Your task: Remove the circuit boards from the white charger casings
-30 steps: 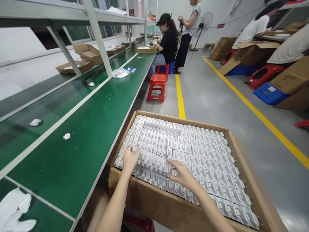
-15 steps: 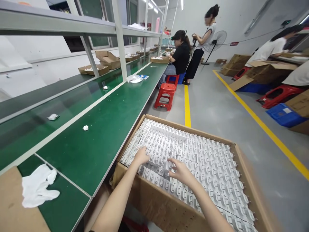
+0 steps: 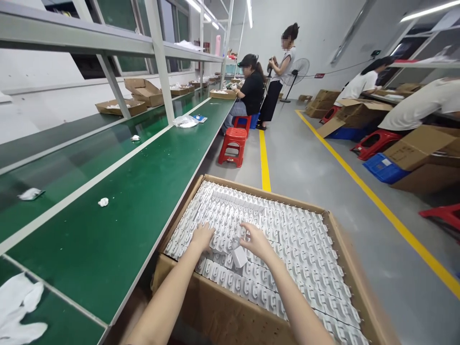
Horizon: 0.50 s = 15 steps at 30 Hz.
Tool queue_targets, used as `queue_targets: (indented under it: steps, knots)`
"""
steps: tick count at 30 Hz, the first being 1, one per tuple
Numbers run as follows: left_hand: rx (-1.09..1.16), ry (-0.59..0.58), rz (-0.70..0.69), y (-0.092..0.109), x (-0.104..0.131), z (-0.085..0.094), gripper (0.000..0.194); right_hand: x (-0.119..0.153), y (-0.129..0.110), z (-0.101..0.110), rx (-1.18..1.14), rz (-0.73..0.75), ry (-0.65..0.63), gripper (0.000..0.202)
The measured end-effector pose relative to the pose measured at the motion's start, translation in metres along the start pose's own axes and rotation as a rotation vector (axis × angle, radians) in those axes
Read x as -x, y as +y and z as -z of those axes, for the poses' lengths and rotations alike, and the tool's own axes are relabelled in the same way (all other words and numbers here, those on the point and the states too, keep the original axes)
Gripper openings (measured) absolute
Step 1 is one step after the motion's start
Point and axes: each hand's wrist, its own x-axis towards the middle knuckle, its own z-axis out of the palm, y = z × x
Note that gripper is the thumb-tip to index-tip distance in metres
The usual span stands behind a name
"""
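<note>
White plastic parts (image 3: pixel 287 235) fill a cardboard box (image 3: pixel 354 268) beside a green workbench (image 3: pixel 118 220).

Both hands rest on the near left rows of parts: the left hand (image 3: pixel 201 237) lies flat with fingers loosely spread, holding nothing that shows; the right hand (image 3: pixel 254 241) curls over the rows, and one part (image 3: pixel 239 256) sits tilted up just under it, though I cannot tell whether it is gripped. A red stool (image 3: pixel 232 145) stands farther down the aisle.

Plastic parts (image 3: pixel 287 230) fill the carton (image 3: pixel 230 311), which stands right of the conveyor table (image 3: pixel 108 239).
</note>
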Motion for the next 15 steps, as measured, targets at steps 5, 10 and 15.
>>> queue_targets:
  steps: [5,10,15]
  knots:
    - [-0.047,-0.070,-0.049,-0.003,-0.008,0.000,0.034,-0.021,0.008,-0.008,0.077,0.008,-0.180,0.033]
    - [-0.111,-0.113,-0.057,-0.001,-0.010,-0.001,0.033,-0.028,0.012,-0.009,0.134,0.026,-0.384,0.029]
    - [-0.129,-0.129,-0.040,0.000,-0.010,-0.004,0.033,-0.037,0.008,-0.010,0.178,0.032,-0.538,0.029]
